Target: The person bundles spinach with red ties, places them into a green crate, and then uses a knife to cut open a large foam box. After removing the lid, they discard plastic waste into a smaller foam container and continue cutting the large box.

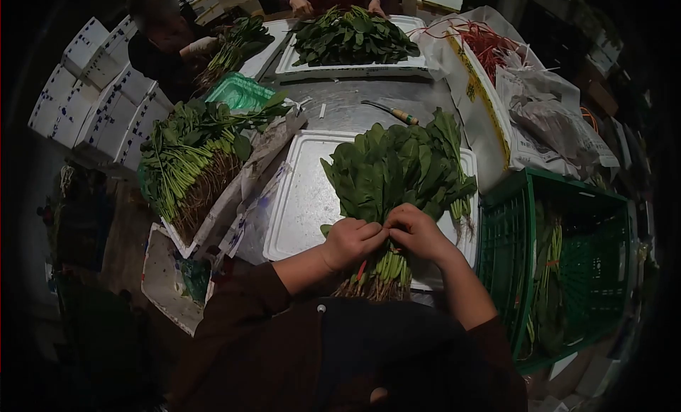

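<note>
A large bunch of leafy greens (397, 167) lies in front of me on a white foam lid (305, 192), leaves pointing away and rooted stems (383, 274) towards my body. Both hands meet over the stems, fingertips close together. My left hand (352, 243) is closed, and a red tie (362, 270) hangs out beneath it against the stems. My right hand (417, 231) pinches with thumb and forefinger beside the left fingertips; what lies between them is hidden. A few stems with pale roots (464, 213) stick out at the bunch's right side.
A knife (390, 112) lies beyond the bunch on the metal table (333, 103). More rooted greens (195, 164) fill a box at left. At right are a green crate (507, 242) holding a tied bundle and red strands (489, 47) in a foam box. Two people handle greens opposite.
</note>
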Tool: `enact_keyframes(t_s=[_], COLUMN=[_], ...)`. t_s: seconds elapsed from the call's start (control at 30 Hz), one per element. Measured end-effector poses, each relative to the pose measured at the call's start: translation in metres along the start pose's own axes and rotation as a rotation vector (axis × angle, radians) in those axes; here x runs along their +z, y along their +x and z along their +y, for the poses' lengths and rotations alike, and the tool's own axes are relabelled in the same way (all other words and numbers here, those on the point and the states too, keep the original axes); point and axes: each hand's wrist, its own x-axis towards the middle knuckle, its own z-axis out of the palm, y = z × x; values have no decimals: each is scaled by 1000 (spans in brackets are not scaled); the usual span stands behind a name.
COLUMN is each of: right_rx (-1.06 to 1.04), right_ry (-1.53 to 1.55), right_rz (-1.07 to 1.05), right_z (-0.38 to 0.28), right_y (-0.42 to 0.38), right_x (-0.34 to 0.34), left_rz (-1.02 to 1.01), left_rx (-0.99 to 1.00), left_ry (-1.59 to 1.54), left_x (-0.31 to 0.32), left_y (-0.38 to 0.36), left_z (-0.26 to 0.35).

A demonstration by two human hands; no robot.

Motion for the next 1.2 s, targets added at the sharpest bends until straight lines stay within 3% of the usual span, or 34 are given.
enact_keyframes(t_s=[0.13, 0.23, 0.33, 0.47, 0.53, 0.67, 0.77, 0.83, 0.87, 0.93, 0.97, 1.03, 1.07, 1.2], right_rx=[-80, -51, -66, 4, -23, -133, -67, -14, -17, 440, 428, 436, 438, 429], right_ry=[-89, -186, -353, -384, -469, -613, -769, -633, -628, 182, 178, 397, 406, 185], right_rz=[139, 8, 124, 34, -19, -46, -90, -3, -10, -264, -266, -249, -237, -183], right_z=[-16, -10, -26, -25, -35, -41, -32, -27, -23, -17, -17, -17, -18, -22], right_y=[1, 2, 2, 3, 5, 7, -6, -10, -10, -6, -4, -3, -3, -1], right_x=[5, 2, 0, -2, -7, -12, -11, -7, -7, -9, -7, -1, 0, -3], left_rz=[32, 30, 43, 73, -18, -155, -284, -386, -389, -286, -281, -114, -154, -330], left_rx=[-9, -25, -35, -84, -236, -148, -276, -526, -536, -643, -641, -755, -868, -954], left_ry=[-2, -6, -13, -24, -11, -12, -184, -344, -342, -714, -702, -1247, -1396, -1291], left_x=[-2, -2, -2, -1, -3, -6, -15, -16, -16, -20, -17, -9, -7, -16], left_y=[-1, -4, -3, -4, -4, -9, -21, -28, -33, -29, -28, -23, -23, -16], left_z=[0, 2, 1, 2, 0, -11, -13, -14, -13, -13, -14, -13, -12, -17])
